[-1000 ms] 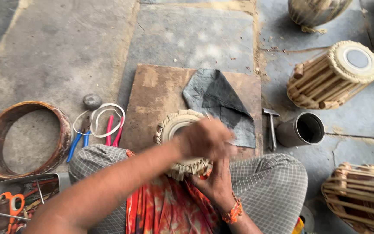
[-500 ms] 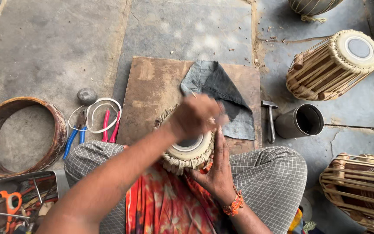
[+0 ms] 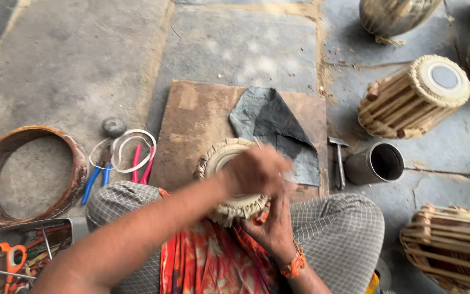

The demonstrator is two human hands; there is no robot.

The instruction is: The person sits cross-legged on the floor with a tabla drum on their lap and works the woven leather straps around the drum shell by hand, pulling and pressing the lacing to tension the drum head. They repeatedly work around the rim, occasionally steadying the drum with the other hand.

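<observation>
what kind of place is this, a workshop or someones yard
Most likely a floor-level drum maker's workshop on stone paving. Laced drums lie about, a small drum rests between both hands, left hand on top, right hand below, with a hammer and pliers nearby.

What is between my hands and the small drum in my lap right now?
Nothing visible. The left hand lies across the top of the small drum, and the right hand presses against its side. Both touch it directly.

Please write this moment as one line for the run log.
left hand: on top of small round woven-rimmed drum head | right hand: supports it from below | base: brown wooden board
</observation>
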